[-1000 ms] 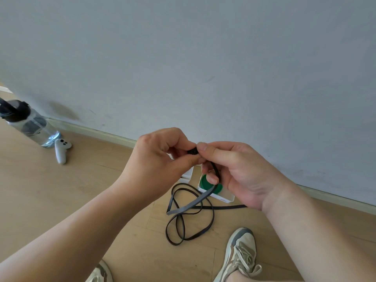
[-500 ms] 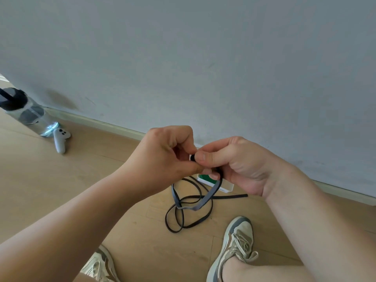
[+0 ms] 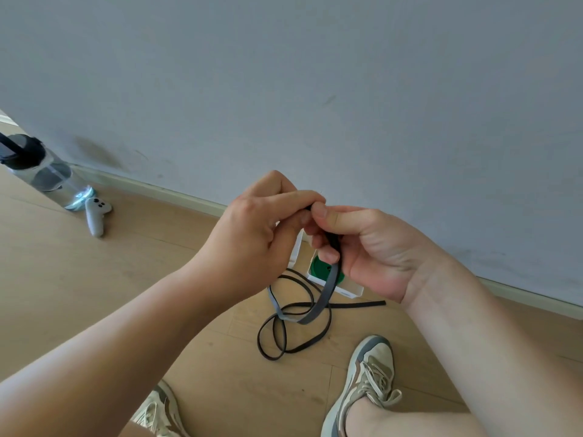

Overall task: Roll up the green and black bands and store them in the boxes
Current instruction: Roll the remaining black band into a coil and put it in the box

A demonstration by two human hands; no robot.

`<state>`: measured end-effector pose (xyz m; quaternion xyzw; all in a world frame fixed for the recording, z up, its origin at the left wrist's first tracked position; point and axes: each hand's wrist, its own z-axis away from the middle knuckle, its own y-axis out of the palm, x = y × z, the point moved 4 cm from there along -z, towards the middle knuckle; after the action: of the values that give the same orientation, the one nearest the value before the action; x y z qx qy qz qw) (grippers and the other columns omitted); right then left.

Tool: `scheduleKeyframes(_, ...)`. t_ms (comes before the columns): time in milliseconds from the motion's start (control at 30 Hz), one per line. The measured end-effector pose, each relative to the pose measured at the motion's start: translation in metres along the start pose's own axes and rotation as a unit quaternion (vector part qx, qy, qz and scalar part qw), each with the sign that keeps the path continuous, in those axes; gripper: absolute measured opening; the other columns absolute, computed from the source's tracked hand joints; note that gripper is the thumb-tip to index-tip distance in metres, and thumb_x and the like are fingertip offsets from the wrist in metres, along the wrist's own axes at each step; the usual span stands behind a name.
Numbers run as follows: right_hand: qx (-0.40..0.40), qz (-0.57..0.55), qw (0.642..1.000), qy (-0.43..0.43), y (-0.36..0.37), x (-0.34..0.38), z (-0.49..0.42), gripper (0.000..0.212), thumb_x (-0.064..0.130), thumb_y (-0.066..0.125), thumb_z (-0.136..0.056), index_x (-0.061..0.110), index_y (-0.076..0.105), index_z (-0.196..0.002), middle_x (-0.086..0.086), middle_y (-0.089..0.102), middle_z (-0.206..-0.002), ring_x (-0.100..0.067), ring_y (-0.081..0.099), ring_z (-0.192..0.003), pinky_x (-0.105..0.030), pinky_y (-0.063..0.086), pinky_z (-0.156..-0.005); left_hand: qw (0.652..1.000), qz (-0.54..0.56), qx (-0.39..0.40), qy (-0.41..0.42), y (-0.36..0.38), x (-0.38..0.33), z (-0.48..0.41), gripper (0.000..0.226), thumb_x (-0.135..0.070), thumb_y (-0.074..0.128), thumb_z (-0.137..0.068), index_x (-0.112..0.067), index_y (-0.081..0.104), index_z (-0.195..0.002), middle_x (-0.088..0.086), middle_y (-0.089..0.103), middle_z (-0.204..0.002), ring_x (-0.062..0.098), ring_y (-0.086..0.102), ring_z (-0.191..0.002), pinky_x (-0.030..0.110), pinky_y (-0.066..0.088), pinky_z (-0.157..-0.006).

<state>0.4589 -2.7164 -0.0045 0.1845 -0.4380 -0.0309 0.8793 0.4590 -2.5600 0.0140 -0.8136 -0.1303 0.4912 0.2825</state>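
— What's shifted since a second ago?

— My view has tipped down a little, so both shoes show, and my hands have turned the start of the coil a bit further. More of the band's slack has come up off the floor.

— Take me through it, big things first.

— The wooden floor runs to the grey wall. Near the skirting stand two white boxes: one already has the green band coiled inside, the other box is mostly hidden behind my left hand. My left hand is closed, thumb and fingers pinched on the end of the black band. My right hand is closed too, thumb pressing the same small roll while the band runs down past my fingers.

— And the rest of it?

— It hangs from my right hand and lies in loose loops on the floor, the far end reaching right, in front of the green band's box.

— What might go wrong?

— The loops cross each other, so pulling could tighten them into a knot, I think. And the roll is tiny; loosen my pinch and it would likely spring open.
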Motion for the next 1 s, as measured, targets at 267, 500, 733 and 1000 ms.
scheduleKeyframes(267,0.023,-0.02,0.999,0.014,-0.011,0.0,0.002,0.032,0.02,0.072,-0.083,-0.004,0.073,-0.105,-0.012,0.069,-0.088,-0.019,0.062,-0.077,-0.025,0.05,-0.06,0.998,0.03,-0.04,-0.038,-0.007,0.005,-0.002,0.014,-0.013,0.084,-0.085,-0.022,0.082,-0.096,-0.004,0.062,-0.083,0.015,0.058,-0.07,0.016,0.044,-0.058)
scheduleKeyframes(500,0.03,0.008,0.999,0.017,-0.003,-0.001,-0.001,0.03,0.018,0.074,-0.079,-0.003,0.075,-0.1,-0.009,0.069,-0.078,-0.019,0.057,-0.071,-0.023,0.04,-0.053,0.997,0.039,-0.047,-0.049,-0.007,0.004,-0.003,0.02,-0.011,0.092,-0.076,-0.014,0.072,-0.075,-0.014,0.054,-0.074,0.001,0.052,-0.064,0.007,0.036,-0.059)
scheduleKeyframes(733,0.065,0.082,0.994,0.045,-0.006,-0.004,0.004,0.025,0.016,0.068,-0.085,-0.001,0.073,-0.101,-0.004,0.067,-0.07,-0.018,0.058,-0.07,-0.025,0.036,-0.057,0.997,0.044,0.009,-0.057,-0.002,0.004,0.001,0.044,-0.019,0.098,-0.064,-0.019,0.054,-0.063,-0.012,0.045,-0.067,0.007,0.04,-0.059,0.011,0.032,-0.055)
scheduleKeyframes(1000,-0.022,0.119,0.992,-0.034,-0.006,-0.003,-0.005,0.03,0.015,0.073,-0.079,-0.01,0.072,-0.095,-0.015,0.066,-0.076,-0.015,0.054,-0.06,-0.028,0.035,-0.055,0.99,0.059,0.035,-0.124,0.004,0.009,0.0,0.04,-0.026,0.096,-0.069,-0.03,0.076,-0.103,-0.01,0.062,-0.084,0.004,0.06,-0.073,0.013,0.047,-0.064)
